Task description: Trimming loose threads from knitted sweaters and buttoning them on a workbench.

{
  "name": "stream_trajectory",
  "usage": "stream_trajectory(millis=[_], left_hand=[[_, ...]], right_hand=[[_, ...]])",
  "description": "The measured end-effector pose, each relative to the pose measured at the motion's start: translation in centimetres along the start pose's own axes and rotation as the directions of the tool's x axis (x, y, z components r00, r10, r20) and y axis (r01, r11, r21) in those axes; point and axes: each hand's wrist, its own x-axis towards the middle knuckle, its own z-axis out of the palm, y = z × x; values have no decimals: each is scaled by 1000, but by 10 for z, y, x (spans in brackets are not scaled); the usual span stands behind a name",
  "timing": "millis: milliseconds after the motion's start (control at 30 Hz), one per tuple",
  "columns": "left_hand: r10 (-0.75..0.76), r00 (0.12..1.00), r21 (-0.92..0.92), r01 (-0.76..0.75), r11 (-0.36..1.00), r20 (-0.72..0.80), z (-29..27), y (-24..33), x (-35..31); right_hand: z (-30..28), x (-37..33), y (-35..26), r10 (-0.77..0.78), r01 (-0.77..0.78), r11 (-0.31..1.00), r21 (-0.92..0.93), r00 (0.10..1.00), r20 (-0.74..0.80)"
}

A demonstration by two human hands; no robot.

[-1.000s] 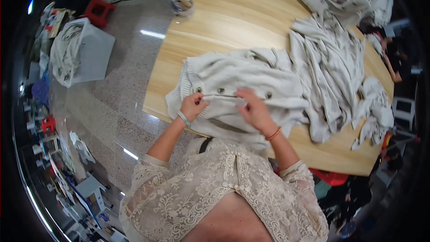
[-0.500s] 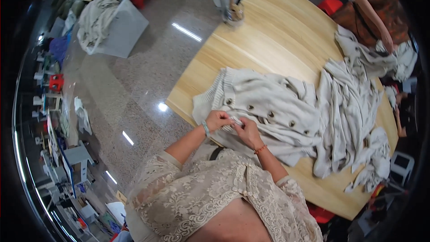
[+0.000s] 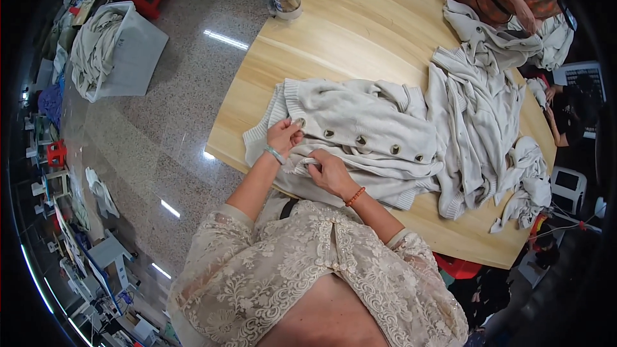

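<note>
A cream knitted cardigan [image 3: 379,112] with a row of dark buttons [image 3: 361,140] lies before me on the wooden table. At its ribbed hem end, my left hand [image 3: 283,138] is closed, thumb and fingers pinching the button at the end of the row. Nearer my body, my right hand [image 3: 329,172] grips a folded edge of the same cardigan, fingers curled into the knit. Part of that edge is hidden under the fingers.
More cream cardigans [image 3: 479,122] are heaped to the right on the table [image 3: 360,19]. A glass jar of tools [image 3: 287,6] stands at the far edge. Across the right corner, another person's hand [image 3: 528,22] touches a garment. A white bin of knitwear [image 3: 144,51] stands on the floor, left.
My hands have moved apart: the left has gone up to the end button, the right stays lower on the cardigan edge. The whole view has shifted slightly.
</note>
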Motion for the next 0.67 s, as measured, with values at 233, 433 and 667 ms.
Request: stream_trajectory(millis=[233,433,667], left_hand=[[262,916,407,-374,834,304,-13,-10,-34],[196,920,459,-343,819,338,-1,-5,-46],[27,916,433,-215,876,400,0,8,-42]], right_hand=[[-10,12,-9,-40,28,991,-132,995,-89],[-15,11,1,-211,183,962,-200,970,-124],[-27,14,7,-147,154,958,-241,988,48]])
